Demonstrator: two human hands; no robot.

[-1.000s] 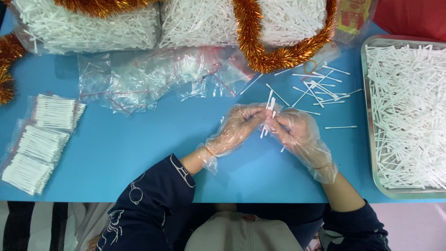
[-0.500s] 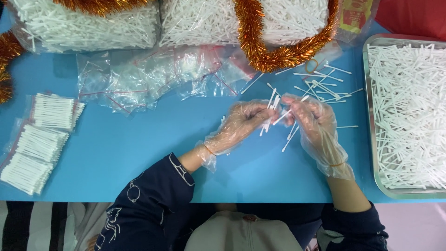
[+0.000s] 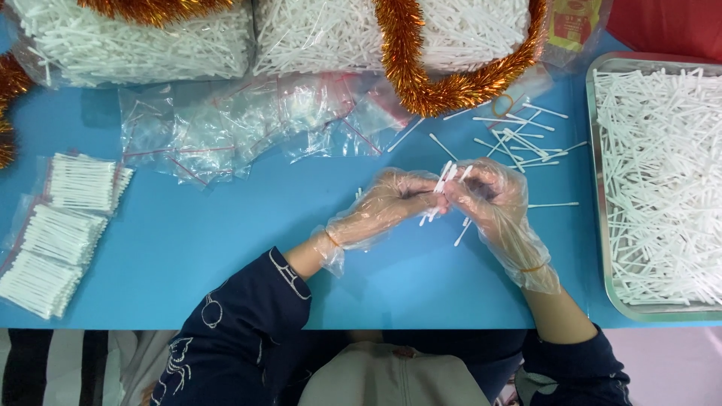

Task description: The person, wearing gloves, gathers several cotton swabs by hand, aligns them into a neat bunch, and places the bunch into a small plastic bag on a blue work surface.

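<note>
Several white sticks (image 3: pixel 442 197) sit pinched between left hand (image 3: pixel 383 207) and right hand (image 3: pixel 492 201).

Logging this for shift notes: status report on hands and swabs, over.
Left hand and right hand, both gloved, pinch a small bunch of cotton swabs together. Loose swabs lie beyond. Nothing blocks.

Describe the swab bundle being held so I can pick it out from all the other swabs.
Start at the blue table and find the two gloved hands meeting near its middle. The bundle is the small fan of white swabs pinched between the left hand and right hand. Unlike the loose swabs behind or the heap in the metal tray, it is lifted and gripped.
</note>
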